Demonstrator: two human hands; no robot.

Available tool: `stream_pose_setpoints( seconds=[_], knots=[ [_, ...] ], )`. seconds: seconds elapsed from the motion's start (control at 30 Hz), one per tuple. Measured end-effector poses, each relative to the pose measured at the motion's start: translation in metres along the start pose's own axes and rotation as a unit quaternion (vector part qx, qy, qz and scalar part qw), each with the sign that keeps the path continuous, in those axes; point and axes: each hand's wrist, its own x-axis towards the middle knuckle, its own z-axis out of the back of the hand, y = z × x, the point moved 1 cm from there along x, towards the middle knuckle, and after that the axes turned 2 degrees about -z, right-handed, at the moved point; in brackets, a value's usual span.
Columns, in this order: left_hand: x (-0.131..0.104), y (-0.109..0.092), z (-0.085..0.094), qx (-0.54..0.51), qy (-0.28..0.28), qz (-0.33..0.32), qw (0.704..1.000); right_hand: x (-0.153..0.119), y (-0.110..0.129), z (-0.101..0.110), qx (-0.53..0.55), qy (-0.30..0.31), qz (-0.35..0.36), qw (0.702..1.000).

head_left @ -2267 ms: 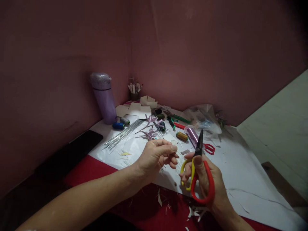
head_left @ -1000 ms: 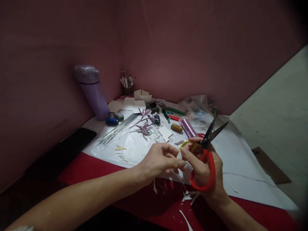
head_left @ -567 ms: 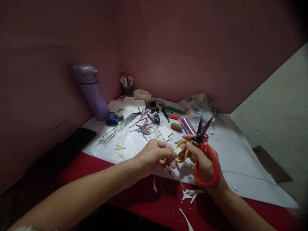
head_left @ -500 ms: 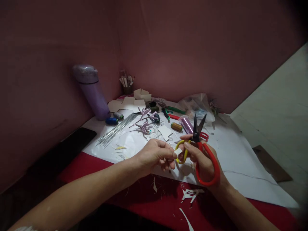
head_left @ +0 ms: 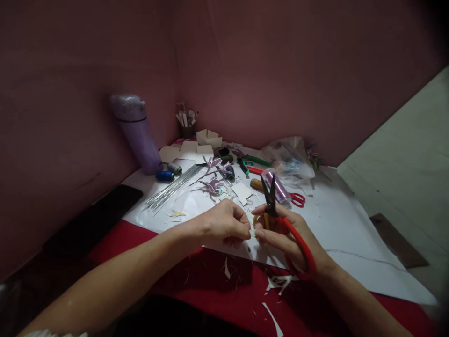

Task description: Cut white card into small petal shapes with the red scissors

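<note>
Between my left hand and my right hand is a small piece of white card. My left fingers pinch its left edge, and the thumb and a fingertip of my right hand touch its right edge. A pair of scissors hangs on my right hand, black blades slightly parted and pointing up, with one red and one yellow handle. Part of the yellow handle is hidden behind my right fingers. Just beyond my hands, a larger white card square lies on the white sheet.
Behind my hands lie purple wire flowers, metal wires, a purple thread spool, pliers and a plastic bag. A purple bottle stands at left, near a dark phone-like slab. Paper scraps lie on red cloth.
My right hand has moved left and closer to my left hand, its thumb now at the card. The scissors have shifted left and their blades stand closer together.
</note>
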Motion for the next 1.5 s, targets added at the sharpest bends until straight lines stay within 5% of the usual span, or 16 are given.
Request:
stream_pose_setpoints(
  seconds=[0.17,0.3,0.47,0.73,1.17,1.5],
  knots=[
    [0.001,0.002,0.007,0.007,0.032,-0.016,0.999,-0.002,0.000,-0.001,-0.014,-0.006,-0.001,1.000],
    [0.000,-0.002,0.009,-0.034,0.017,-0.033,0.999,-0.002,0.002,-0.002,0.013,-0.112,0.002,0.994],
    [0.003,0.003,-0.004,-0.139,-0.068,-0.032,0.987,-0.002,0.004,-0.004,0.028,-0.224,0.031,0.974],
    [0.004,0.014,-0.026,-0.242,-0.152,-0.093,0.954,-0.004,0.001,-0.014,0.023,-0.278,0.039,0.960],
    [0.003,0.014,-0.033,-0.295,-0.177,-0.079,0.935,-0.004,0.005,-0.020,0.021,-0.286,0.023,0.958],
    [0.000,0.001,-0.014,-0.309,-0.231,-0.079,0.919,-0.008,-0.004,-0.024,0.054,-0.159,-0.016,0.986]
  ],
)
